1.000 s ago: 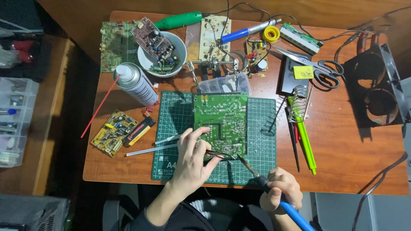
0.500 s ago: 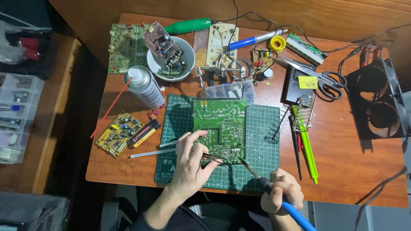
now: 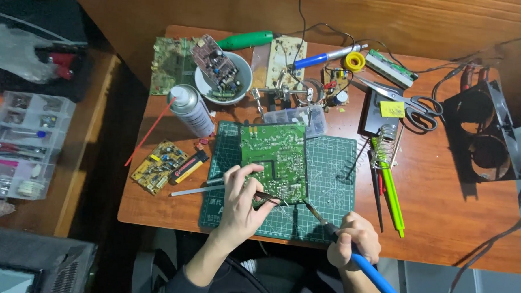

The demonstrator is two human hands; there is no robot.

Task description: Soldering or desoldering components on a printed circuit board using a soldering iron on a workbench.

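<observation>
A green circuit board (image 3: 274,158) lies solder side up on a green cutting mat (image 3: 328,178). My left hand (image 3: 241,203) rests at the board's near left corner and pinches tweezers (image 3: 268,197) whose tips point at the board's near edge. My right hand (image 3: 355,239) grips a blue-handled soldering iron (image 3: 366,266); its metal tip reaches up-left to the board's near right corner, close to the tweezer tips.
A spray can (image 3: 189,109), a small yellow board (image 3: 156,166), a white bowl with a board (image 3: 222,76), scissors (image 3: 412,105), an iron stand (image 3: 385,139), solder roll (image 3: 354,61), green tools (image 3: 389,185) and a black fan frame (image 3: 486,131) crowd the wooden table (image 3: 454,228). A parts organiser (image 3: 24,144) sits left.
The view has drifted slightly, so everything sits a little lower in frame. Both hands stay at the board's near edge with tweezers and iron, barely moved.
</observation>
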